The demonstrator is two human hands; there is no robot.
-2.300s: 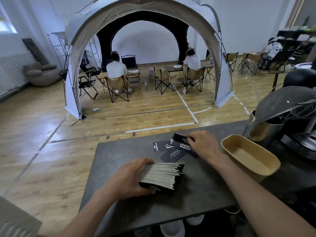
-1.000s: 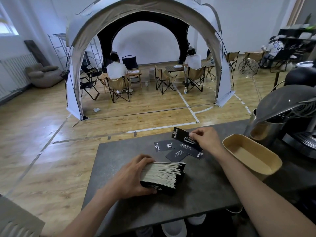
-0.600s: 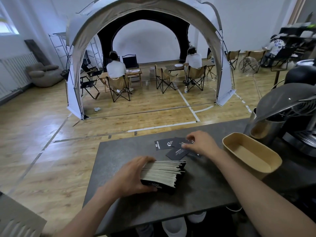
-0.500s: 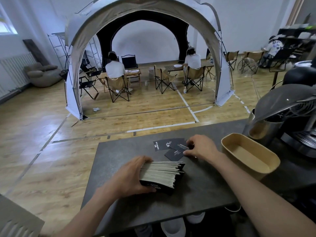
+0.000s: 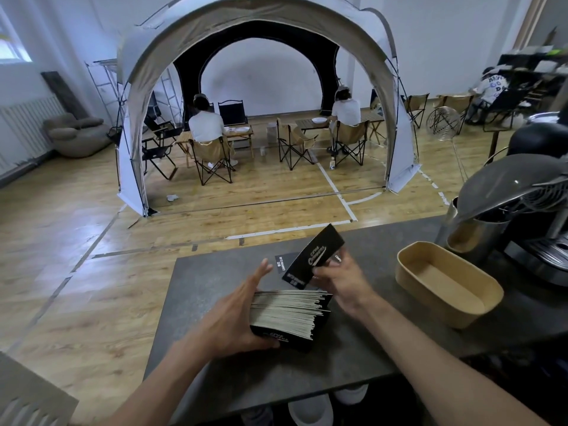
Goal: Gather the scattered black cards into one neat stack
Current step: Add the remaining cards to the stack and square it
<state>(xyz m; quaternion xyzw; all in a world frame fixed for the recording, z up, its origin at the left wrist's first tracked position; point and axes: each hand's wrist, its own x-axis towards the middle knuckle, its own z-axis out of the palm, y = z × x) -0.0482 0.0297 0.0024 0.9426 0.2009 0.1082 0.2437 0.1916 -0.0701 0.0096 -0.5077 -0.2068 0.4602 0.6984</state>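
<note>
A thick stack of black cards (image 5: 289, 315) lies on the dark grey table (image 5: 212, 290), its pale edges facing me. My left hand (image 5: 236, 318) holds the stack's left end, thumb under the front corner and fingers raised along the far side. Just behind the stack, my right hand (image 5: 341, 281) pinches a few black cards (image 5: 316, 256) lifted off the table and tilted upright, white print showing. Behind them one more black card (image 5: 281, 260) lies flat on the table, partly hidden.
A tan oval tray (image 5: 445, 284) sits empty to the right of my right hand. Behind it stand a metal can (image 5: 464, 238) and a dark machine (image 5: 538, 192). The table's far edge runs just beyond the cards; wooden floor and a tent lie past it.
My right hand swept the loose cards together on the table and has now lifted them up behind the stack. My left hand's fingers have straightened off the stack's far side.
</note>
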